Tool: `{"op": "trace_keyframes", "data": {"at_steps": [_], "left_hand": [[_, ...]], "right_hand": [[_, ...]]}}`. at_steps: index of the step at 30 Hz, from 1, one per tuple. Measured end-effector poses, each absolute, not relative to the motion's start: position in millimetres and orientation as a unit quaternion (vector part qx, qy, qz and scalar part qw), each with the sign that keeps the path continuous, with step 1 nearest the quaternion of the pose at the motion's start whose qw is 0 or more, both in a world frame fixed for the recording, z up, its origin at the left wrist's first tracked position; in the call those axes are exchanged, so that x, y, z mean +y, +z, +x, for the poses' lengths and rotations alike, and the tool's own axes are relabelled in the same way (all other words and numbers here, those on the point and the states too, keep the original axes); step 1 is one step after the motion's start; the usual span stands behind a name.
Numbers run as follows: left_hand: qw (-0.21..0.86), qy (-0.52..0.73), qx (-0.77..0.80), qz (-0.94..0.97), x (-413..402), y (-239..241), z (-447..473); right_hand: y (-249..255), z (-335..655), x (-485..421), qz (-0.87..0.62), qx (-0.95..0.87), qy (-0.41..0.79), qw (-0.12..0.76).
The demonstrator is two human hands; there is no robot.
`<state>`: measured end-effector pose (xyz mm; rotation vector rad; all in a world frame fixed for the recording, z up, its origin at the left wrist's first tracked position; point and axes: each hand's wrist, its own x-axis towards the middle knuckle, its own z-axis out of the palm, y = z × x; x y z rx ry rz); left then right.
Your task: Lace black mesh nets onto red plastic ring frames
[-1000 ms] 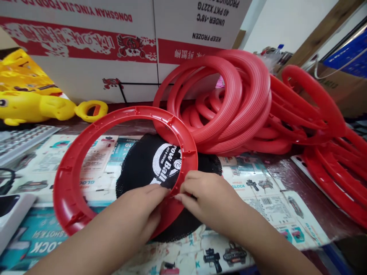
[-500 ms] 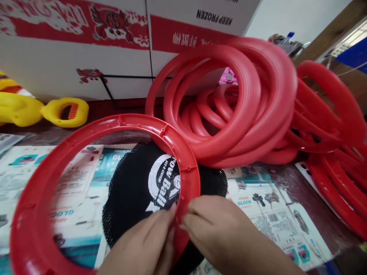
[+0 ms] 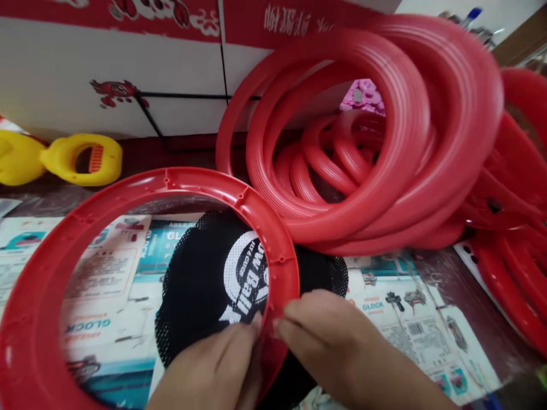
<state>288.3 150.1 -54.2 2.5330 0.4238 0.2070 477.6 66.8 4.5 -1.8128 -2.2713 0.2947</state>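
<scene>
A large red plastic ring (image 3: 200, 181), its ribbed hollow side facing up, lies tilted over a round black mesh cloth (image 3: 192, 285) with white "Ball" lettering. My left hand (image 3: 217, 359) is closed on the ring's near right part, thumb and fingers pinching its inner edge. Against the outer edge of that same section, my right hand (image 3: 329, 336) is closed with its fingertips pressed on the rim. Both hands are close together, and the fingertips partly hide what lies between them. Part of the black mesh shows beyond the ring on the right.
Several ribbed red rings (image 3: 401, 188) lean in a heap behind, with more red plastic parts (image 3: 513, 216) at the right. A yellow handled piece (image 3: 85, 159) lies at left. White cartons (image 3: 179, 62) stand at the back. Printed card sheets (image 3: 410, 336) cover the table.
The view has moved closer and lower, so the heap of rings looks larger. Both hands stay on the same section of the red ring, with little visible shift.
</scene>
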Motion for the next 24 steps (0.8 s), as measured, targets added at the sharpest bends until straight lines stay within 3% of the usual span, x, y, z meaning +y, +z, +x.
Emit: {"op": "trace_keyframes", "data": {"at_steps": [7, 11, 15, 24], "left_hand": [[0.344, 0.032, 0.303, 0.888, 144, -28, 297], [0.395, 0.076, 0.264, 0.877, 141, -28, 303], [0.394, 0.090, 0.221, 0.888, 141, -29, 303], [0.464, -0.008, 0.188, 0.866, 138, -18, 295]], "right_hand": [[-3, 470, 62, -0.573, -0.812, -0.063, 0.097], [1, 474, 61, -0.558, -0.813, -0.124, 0.111], [4, 476, 58, -0.526, -0.836, -0.127, 0.085], [1, 469, 52, -0.499, -0.853, -0.125, 0.089]]}}
